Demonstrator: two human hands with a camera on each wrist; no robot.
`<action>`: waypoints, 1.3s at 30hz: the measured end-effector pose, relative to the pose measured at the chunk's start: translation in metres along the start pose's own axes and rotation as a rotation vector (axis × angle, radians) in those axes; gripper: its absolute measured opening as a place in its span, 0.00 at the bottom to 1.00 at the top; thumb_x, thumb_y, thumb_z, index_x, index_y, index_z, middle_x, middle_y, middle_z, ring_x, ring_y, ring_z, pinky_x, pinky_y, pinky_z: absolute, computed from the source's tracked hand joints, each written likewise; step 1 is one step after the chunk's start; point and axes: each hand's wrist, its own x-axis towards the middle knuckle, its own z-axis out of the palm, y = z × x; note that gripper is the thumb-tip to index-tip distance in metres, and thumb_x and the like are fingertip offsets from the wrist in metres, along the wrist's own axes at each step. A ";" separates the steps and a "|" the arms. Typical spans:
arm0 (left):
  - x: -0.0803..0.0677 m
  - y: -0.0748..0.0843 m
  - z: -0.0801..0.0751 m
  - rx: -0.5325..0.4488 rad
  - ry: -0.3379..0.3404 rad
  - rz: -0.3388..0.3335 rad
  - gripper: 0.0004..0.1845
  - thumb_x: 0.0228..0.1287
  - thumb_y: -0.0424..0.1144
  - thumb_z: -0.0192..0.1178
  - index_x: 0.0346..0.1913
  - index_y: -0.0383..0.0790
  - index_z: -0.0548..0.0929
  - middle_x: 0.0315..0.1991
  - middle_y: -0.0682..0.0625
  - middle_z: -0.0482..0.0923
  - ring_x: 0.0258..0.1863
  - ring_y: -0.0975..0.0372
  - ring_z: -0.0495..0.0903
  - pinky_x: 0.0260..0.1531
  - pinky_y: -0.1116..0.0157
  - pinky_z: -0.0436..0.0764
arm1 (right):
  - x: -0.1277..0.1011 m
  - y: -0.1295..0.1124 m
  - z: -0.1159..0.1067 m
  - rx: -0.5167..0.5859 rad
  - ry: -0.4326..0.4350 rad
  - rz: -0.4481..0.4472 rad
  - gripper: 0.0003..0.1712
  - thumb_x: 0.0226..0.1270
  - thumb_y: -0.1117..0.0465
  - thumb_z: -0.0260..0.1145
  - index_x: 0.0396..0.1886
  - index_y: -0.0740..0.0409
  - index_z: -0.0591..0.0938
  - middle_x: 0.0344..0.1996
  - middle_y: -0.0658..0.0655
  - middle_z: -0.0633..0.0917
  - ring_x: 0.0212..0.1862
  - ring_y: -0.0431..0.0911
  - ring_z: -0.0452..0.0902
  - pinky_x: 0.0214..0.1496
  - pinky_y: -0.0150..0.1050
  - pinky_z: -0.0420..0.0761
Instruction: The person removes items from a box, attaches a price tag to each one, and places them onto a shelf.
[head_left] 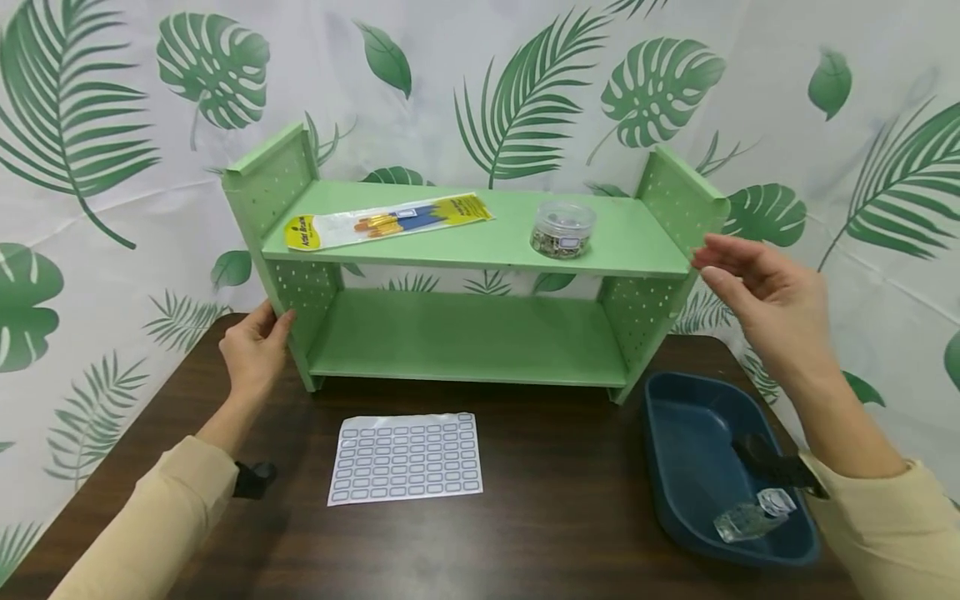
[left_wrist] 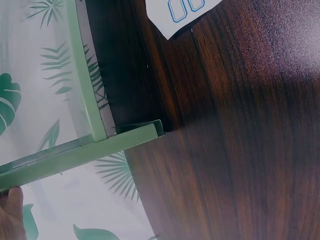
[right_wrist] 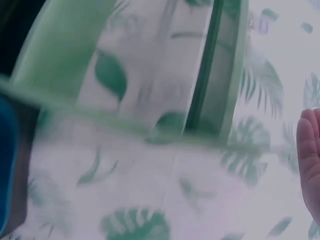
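A green two-tier shelf (head_left: 465,333) with perforated side panels stands on the brown table. My left hand (head_left: 255,346) holds the front edge of its left panel, thumb toward the front; in the left wrist view only part of that hand (left_wrist: 12,215) shows at the panel. Beside the upper right panel my right hand (head_left: 776,304) is raised, fingers loosely bent and nothing in them. The right wrist view has this hand (right_wrist: 311,160) apart from the shelf. On the top tier lie a packet of paintbrushes (head_left: 390,222) and a round clear jar (head_left: 562,229) with small contents, each bearing a small label.
A sheet of blue-bordered labels (head_left: 407,458) lies on the table (head_left: 555,500) before the shelf. At the right stands a dark blue bin (head_left: 686,433) with a clear glass bottle (head_left: 753,517) inside. A leaf-patterned cloth (head_left: 420,100) hangs behind.
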 end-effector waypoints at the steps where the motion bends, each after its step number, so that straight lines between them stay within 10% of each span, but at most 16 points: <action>1: 0.000 0.000 0.000 -0.003 0.005 0.002 0.16 0.66 0.34 0.62 0.55 0.33 0.82 0.45 0.33 0.84 0.28 1.00 0.64 0.31 0.92 0.63 | -0.006 0.003 -0.008 0.014 0.043 0.006 0.18 0.65 0.75 0.62 0.54 0.64 0.82 0.40 0.42 0.89 0.44 0.32 0.84 0.45 0.18 0.78; 8: -0.003 0.002 0.001 -0.018 0.016 -0.016 0.16 0.66 0.35 0.62 0.56 0.35 0.83 0.46 0.34 0.84 0.28 0.99 0.64 0.32 0.92 0.64 | -0.055 0.046 -0.068 -0.353 0.236 0.222 0.16 0.67 0.69 0.63 0.54 0.57 0.83 0.33 0.27 0.83 0.35 0.22 0.80 0.40 0.12 0.75; 16: -0.014 -0.004 -0.002 -0.067 -0.020 -0.071 0.21 0.67 0.36 0.61 0.62 0.39 0.79 0.53 0.37 0.81 0.34 0.99 0.67 0.36 0.92 0.68 | -0.115 0.109 -0.120 -0.541 0.086 0.484 0.26 0.73 0.58 0.59 0.59 0.75 0.74 0.28 0.17 0.73 0.29 0.13 0.72 0.30 0.12 0.73; 23: -0.024 -0.009 -0.007 -0.117 -0.023 -0.110 0.23 0.65 0.33 0.63 0.62 0.32 0.76 0.55 0.35 0.80 0.36 0.97 0.69 0.39 0.91 0.71 | -0.140 0.132 -0.134 -0.663 -0.032 0.528 0.30 0.72 0.54 0.60 0.56 0.80 0.73 0.24 0.17 0.69 0.26 0.16 0.69 0.26 0.16 0.72; 32: -0.046 -0.009 -0.013 -0.070 -0.101 -0.185 0.25 0.68 0.38 0.61 0.66 0.36 0.74 0.58 0.37 0.79 0.40 0.93 0.70 0.38 0.91 0.70 | -0.153 0.150 -0.134 -0.712 -0.262 0.699 0.34 0.72 0.51 0.61 0.59 0.80 0.70 0.37 0.70 0.85 0.26 0.24 0.72 0.27 0.26 0.79; 39: -0.066 -0.008 -0.010 -0.135 -0.086 -0.167 0.23 0.65 0.32 0.62 0.63 0.32 0.76 0.55 0.34 0.79 0.38 0.94 0.72 0.39 0.90 0.72 | -0.153 0.156 -0.128 -0.798 -0.301 0.695 0.29 0.73 0.54 0.60 0.57 0.79 0.73 0.36 0.70 0.84 0.30 0.36 0.71 0.28 0.27 0.72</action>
